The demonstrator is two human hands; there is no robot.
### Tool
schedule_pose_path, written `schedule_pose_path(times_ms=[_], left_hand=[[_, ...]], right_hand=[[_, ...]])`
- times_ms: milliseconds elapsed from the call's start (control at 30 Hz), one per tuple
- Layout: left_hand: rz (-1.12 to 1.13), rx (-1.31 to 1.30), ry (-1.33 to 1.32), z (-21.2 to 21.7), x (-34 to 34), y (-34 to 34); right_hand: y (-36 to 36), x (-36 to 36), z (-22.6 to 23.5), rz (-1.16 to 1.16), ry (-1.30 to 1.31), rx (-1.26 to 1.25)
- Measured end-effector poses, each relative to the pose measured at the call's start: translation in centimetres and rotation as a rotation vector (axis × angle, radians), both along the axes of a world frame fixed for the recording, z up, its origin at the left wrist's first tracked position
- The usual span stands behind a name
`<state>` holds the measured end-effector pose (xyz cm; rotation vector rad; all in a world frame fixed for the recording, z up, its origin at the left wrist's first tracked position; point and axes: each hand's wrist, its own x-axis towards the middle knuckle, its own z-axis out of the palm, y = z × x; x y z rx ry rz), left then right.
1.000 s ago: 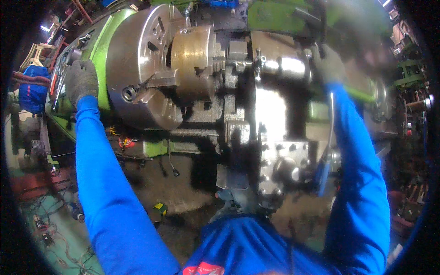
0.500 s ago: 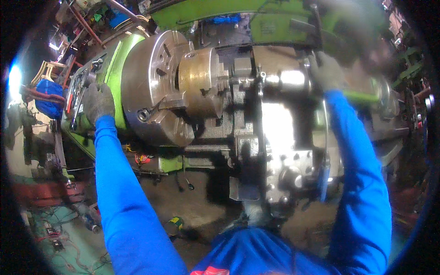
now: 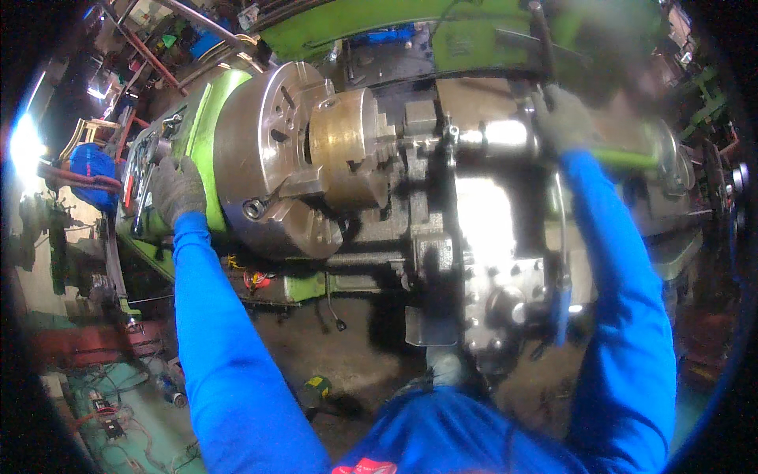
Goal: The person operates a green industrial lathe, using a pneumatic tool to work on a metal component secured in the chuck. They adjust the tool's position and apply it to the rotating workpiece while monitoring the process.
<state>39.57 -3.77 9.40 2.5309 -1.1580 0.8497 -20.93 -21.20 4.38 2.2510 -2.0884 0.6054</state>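
Note:
My left hand (image 3: 180, 189), in a dark grey glove, rests on the green headstock cover (image 3: 207, 130) of a lathe, fingers apart, beside several hand tools (image 3: 142, 170). To its right is a large steel faceplate or chuck (image 3: 245, 150), with a brass-coloured stepped chuck body (image 3: 339, 146) in front of it. My right hand (image 3: 567, 120), also gloved, is at the tailstock, its fingers curled at the lower end of a dark upright lever (image 3: 542, 39). Left of that hand lies the shiny tailstock quill (image 3: 504, 133). The right palm is hidden.
Below the quill stands a bolted square tool post (image 3: 505, 296) with a blue-handled lever (image 3: 563, 312) beside it. A small lever (image 3: 335, 312) hangs from the lathe front. Cables (image 3: 110, 419) lie on the green floor at lower left. A blue bag (image 3: 91, 174) hangs at left.
The view has shifted slightly, moving the lathe a little right and down in the picture. The upright lever's top leans a little further left. Both hands keep nearly the same places.

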Motion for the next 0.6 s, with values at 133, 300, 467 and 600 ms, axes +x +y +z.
schedule_pose_path(times_ms=[133, 300, 467, 600], left_hand=[[-0.013, 0.041, -0.023, -0.3, -0.1, 0.1], [-0.035, 0.031, -0.013, -0.6, 1.3, 0.7], [-0.072, -0.008, -0.128, -1.9, 1.7, 0.5], [-0.015, -0.003, -0.096, -0.4, 1.7, 1.1]], right_hand=[[-0.4, 0.2, 0.1, -0.029, -0.006, 0.121], [-0.4, 1.0, 0.0, -0.024, -0.002, 0.217], [-1.4, -0.7, -0.8, -0.004, 0.17, 0.213], [-1.8, -0.8, -1.1, 0.182, 0.596, 0.227]])
